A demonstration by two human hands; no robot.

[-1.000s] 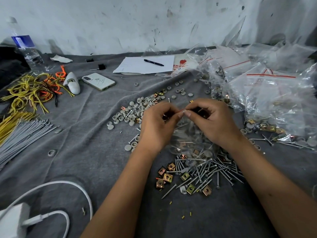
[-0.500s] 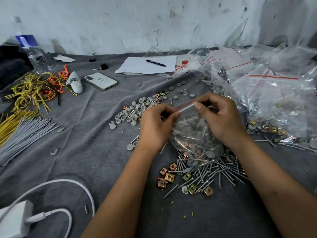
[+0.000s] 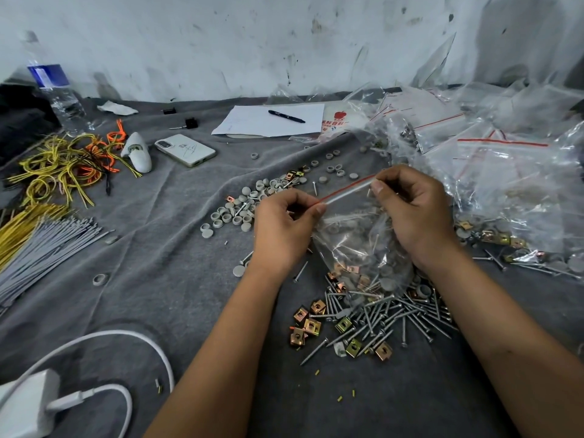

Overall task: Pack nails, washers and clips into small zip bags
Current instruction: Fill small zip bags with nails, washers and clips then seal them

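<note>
I hold a small clear zip bag (image 3: pixel 360 248) with a red-lined seal above the grey cloth. My left hand (image 3: pixel 281 229) pinches the left end of the seal, and my right hand (image 3: pixel 414 213) pinches the right end. Inside the bag lie nails, grey washers and copper-coloured clips. Below the bag a loose pile of nails (image 3: pixel 395 317) spreads out, with brass clips (image 3: pixel 309 324) at its left. Grey washers (image 3: pixel 249 203) are scattered beyond my left hand.
A heap of clear zip bags (image 3: pixel 505 172) fills the right side. A phone (image 3: pixel 185 150), paper with a pen (image 3: pixel 286 116), yellow and orange wires (image 3: pixel 60 165), grey ties (image 3: pixel 41 248), a water bottle (image 3: pixel 53 90) and a white charger (image 3: pixel 28 403) lie left and behind.
My hands have moved apart along the bag's seal, the right going up and to the right, so the red-lined strip now stretches between them.
</note>
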